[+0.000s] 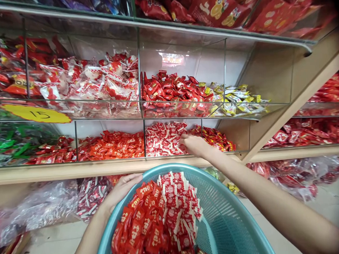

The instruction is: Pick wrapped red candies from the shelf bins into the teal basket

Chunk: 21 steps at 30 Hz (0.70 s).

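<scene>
My left hand (122,191) grips the left rim of a teal plastic basket (230,210), with the fingers over the edge. Inside the basket lie orange-red wrapped candies (142,220) on the left and red-and-white wrapped candies (176,201) beside them, in rows. Over the lower shelf, my right hand (196,144) reaches to a compartment of red-and-white candies (164,140). Its fingers are curled together at the right side of that pile; whatever they hold is hidden.
Clear dividers split the shelves into compartments. Left of my right hand are orange-red candies (117,145); right of it, red-and-yellow ones (218,138). A wooden shelf edge (68,172) runs above the basket. A slanted wooden post (296,100) stands right. Plastic bags (50,205) lie below.
</scene>
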Available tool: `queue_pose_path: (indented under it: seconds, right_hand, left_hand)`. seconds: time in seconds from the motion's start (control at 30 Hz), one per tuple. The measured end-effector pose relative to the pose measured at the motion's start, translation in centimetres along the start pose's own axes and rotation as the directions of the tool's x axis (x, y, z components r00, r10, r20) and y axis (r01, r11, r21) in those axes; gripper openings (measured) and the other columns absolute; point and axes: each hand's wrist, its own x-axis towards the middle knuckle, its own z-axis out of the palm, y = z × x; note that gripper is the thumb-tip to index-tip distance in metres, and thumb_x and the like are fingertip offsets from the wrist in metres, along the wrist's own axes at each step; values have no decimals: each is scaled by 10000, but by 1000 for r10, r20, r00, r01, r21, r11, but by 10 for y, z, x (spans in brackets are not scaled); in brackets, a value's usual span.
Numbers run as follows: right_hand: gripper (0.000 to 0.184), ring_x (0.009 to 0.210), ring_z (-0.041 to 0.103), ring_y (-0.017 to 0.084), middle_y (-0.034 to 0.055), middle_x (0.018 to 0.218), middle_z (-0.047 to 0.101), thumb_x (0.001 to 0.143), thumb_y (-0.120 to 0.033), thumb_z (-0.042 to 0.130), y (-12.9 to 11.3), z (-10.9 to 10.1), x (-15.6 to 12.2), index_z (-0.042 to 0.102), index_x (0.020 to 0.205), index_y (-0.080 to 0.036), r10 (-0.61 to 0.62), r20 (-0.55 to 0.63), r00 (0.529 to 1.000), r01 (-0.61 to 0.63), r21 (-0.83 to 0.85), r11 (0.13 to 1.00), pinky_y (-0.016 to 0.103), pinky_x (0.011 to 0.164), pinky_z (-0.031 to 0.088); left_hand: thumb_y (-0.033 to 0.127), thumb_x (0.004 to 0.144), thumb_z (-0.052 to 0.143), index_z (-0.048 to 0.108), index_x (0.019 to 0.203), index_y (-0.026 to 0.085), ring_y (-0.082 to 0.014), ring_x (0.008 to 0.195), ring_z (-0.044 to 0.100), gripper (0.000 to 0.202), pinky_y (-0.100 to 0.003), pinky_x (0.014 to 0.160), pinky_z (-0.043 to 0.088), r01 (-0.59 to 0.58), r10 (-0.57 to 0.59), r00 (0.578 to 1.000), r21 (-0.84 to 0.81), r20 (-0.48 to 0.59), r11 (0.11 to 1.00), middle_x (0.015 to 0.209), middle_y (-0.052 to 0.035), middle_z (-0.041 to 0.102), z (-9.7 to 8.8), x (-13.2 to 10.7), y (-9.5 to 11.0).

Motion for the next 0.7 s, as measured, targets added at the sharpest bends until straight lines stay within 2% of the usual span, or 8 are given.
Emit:
queue_pose_path:
  seconds: [0.17,0.4,0.53,0.7]
  right_hand:
    - [259,918,597,216,103,1066,591,786,-72,432,-5,7,5,600,957,-170,6,115,993,-3,-24,1000,261,670,453]
    - [234,906,601,232,125,1063,583,785,-104,464,-4,6,5,583,978,-160,36,109,993,-32,-37,999,292,675,457]
    - [216,856,601,207,105,1017,588,798,-184,499,-4,12,2,531,1011,-170,42,23,999,-42,1,999,258,631,427]
    - [192,772,581,166,82,1000,557,865,-262,413,-6,22,-9,483,1022,-177,77,-209,975,-54,109,993,241,590,386]
  left_hand:
    - [315,721,629,681,987,228,-194,850,639,284,-300,833,433,-4,4,1000,-6,-23,1000,960,-22,708,-1,0,-1]
    - [315,683,667,698,937,232,-186,820,644,269,-279,794,448,31,-32,996,-9,-83,999,922,-11,717,2,-1,1]
    - [324,704,645,687,964,222,-193,803,649,283,-299,793,453,40,-41,996,-12,-80,999,906,-18,720,5,-3,4]
    - [332,714,632,684,974,191,-211,790,653,301,-324,798,452,33,-33,998,-2,-61,999,889,-44,721,8,-4,6]
